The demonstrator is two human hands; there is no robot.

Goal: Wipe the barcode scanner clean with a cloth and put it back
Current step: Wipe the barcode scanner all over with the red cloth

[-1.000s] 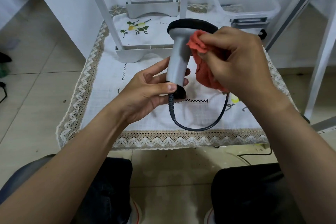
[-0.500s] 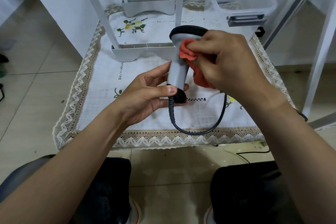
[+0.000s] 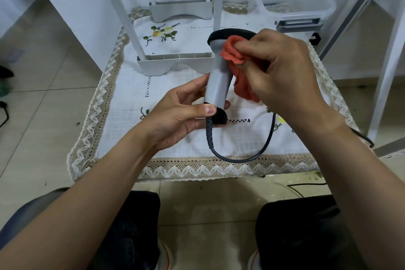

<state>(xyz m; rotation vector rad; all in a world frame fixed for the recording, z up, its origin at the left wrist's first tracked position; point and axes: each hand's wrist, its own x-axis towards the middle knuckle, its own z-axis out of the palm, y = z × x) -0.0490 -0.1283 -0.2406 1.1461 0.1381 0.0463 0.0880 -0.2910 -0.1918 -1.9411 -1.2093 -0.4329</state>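
The barcode scanner [image 3: 217, 85] has a grey handle and a black head, and is held upright above the white embroidered tablecloth [image 3: 175, 144]. My left hand [image 3: 175, 116] grips the bottom of its handle, thumb by the black end cap. A dark cable [image 3: 241, 158] loops from that end toward the right. My right hand [image 3: 282, 74] holds a bunched orange-red cloth [image 3: 234, 55] pressed against the right side of the scanner, just below the head. Part of the head is hidden behind the cloth and my fingers.
A white plastic rack [image 3: 175, 63] with upright legs stands on the tablecloth behind the scanner. A clear plastic box [image 3: 295, 6] sits at the back right. White frame legs [image 3: 385, 76] rise on the right. My knees and a tiled floor lie below the table's lace edge.
The cloth in my right hand has shifted along the scanner's upper handle, ending close under the head. My left hand keeps the same grip on the handle's bottom.
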